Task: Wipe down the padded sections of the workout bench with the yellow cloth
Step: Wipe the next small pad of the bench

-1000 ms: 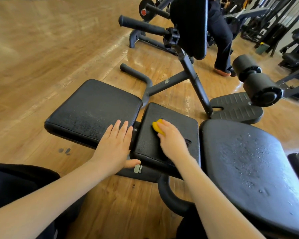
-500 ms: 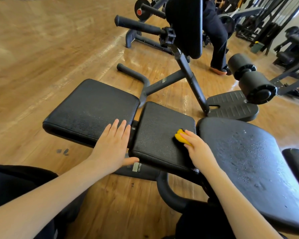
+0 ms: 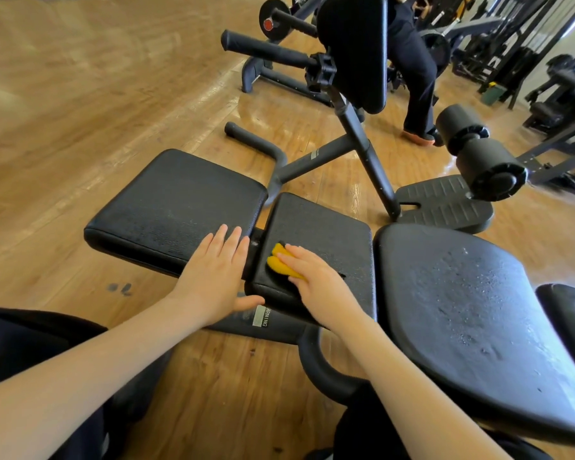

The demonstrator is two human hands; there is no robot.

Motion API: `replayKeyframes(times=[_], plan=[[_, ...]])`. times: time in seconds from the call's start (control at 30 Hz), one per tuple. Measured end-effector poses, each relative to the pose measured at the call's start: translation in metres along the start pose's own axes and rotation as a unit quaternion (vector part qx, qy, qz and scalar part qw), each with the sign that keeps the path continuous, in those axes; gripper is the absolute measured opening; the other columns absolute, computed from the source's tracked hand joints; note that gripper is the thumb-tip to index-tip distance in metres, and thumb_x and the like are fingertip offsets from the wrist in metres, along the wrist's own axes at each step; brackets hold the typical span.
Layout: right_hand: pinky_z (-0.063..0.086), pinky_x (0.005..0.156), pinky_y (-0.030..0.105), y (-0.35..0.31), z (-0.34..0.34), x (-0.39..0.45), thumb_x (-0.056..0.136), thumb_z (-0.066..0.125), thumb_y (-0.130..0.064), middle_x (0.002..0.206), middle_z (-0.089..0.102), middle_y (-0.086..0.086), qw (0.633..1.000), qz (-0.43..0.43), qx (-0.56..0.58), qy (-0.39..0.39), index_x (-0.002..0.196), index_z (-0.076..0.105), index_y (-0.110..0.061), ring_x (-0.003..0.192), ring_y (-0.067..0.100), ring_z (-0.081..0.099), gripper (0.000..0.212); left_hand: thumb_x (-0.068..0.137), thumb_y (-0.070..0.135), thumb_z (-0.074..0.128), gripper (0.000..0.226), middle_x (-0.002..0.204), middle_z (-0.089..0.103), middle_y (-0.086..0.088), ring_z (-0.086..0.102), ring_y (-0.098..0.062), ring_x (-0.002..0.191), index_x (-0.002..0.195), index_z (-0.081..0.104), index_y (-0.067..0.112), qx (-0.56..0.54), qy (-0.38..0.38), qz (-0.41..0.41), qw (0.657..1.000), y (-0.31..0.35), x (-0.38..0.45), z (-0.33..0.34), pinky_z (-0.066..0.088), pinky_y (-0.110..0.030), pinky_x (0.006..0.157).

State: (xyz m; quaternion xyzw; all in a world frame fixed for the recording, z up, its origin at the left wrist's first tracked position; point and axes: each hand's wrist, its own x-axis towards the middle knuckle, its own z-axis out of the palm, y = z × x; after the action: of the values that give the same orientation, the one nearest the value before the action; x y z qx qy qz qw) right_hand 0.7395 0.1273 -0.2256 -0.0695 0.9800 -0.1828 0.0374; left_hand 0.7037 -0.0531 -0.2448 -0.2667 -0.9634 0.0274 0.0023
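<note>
The right hand (image 3: 316, 280) is pressing the yellow cloth (image 3: 281, 263) onto the middle pad (image 3: 326, 234) of the workout bench, near that pad's left front corner; the fingers are lying fairly straight over the cloth, with the folded yellow edge sticking out beyond the fingertips toward the gap between pads. Whether the thumb is curling under the cloth cannot be told, as it is hidden. The left hand (image 3: 213, 277) is resting flat on the right front corner of the left pad (image 3: 176, 200), fingers straight and together, thumb spread out toward the frame below, holding nothing. The two hands are sitting just beside each other, apart, with the narrow gap between the two pads running between them; the cloth is lying just right of the left hand's fingertips, not touching them. To the right, the large curved pad (image 3: 472, 313) is showing water droplets across its surface. A white warning label (image 3: 259, 316) is showing on the frame bar under the left thumb. Behind the bench, an upright back pad (image 3: 356, 48), a roller pad (image 3: 488, 164) and a ribbed footplate (image 3: 442, 204) are standing on the wooden floor (image 3: 80, 94). Another person's dark trouser leg (image 3: 419, 78) is showing at the back, near more gym machines.
</note>
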Motion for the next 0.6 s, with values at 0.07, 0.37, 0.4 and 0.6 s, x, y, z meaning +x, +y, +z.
replayKeyframes(times=[0.07,0.37,0.4,0.6], plan=[[0.003,0.104,0.011,0.019,-0.009,-0.016,0.097,0.040,-0.012,0.152,0.026,-0.006,0.999,0.033,0.018,0.001,0.141,0.032,-0.023,0.141,0.013,0.019,0.047,0.078,0.077,0.031,0.105,0.157,-0.001,-0.015,-0.002,-0.031,0.144,0.147,-0.002,0.004,0.003,-0.001,0.002,1.000,-0.001,0.000,0.000,0.006,-0.041,0.116],[0.014,0.112,0.021,0.057,-0.024,-0.050,0.095,0.045,-0.010,0.147,0.034,-0.006,0.983,0.158,0.058,0.071,0.136,0.044,-0.021,0.138,0.016,0.029,0.042,0.078,0.077,0.029,0.105,0.157,0.000,-0.015,0.000,-0.032,0.144,0.148,0.000,0.004,0.003,0.000,0.005,1.000,0.000,0.001,0.002,0.006,-0.041,0.116],[0.012,0.110,0.018,0.048,-0.019,-0.047,0.094,0.045,-0.009,0.147,0.035,-0.005,0.986,0.142,0.052,0.077,0.134,0.045,-0.019,0.138,0.016,0.029,0.042,0.078,0.077,0.030,0.105,0.157,0.000,-0.016,0.000,-0.032,0.144,0.148,0.001,0.004,0.004,-0.001,0.005,1.000,0.000,0.000,0.002,0.006,-0.041,0.116],[0.008,0.114,0.023,-0.025,0.016,-0.013,0.097,0.040,-0.012,0.153,0.024,-0.002,0.999,0.019,0.019,0.033,0.142,0.030,-0.019,0.142,0.016,0.016,0.047,0.080,0.074,0.033,0.102,0.157,0.001,-0.015,0.000,-0.031,0.144,0.148,0.002,0.005,-0.008,-0.003,0.003,1.000,0.001,0.000,0.000,0.007,-0.041,0.116]])
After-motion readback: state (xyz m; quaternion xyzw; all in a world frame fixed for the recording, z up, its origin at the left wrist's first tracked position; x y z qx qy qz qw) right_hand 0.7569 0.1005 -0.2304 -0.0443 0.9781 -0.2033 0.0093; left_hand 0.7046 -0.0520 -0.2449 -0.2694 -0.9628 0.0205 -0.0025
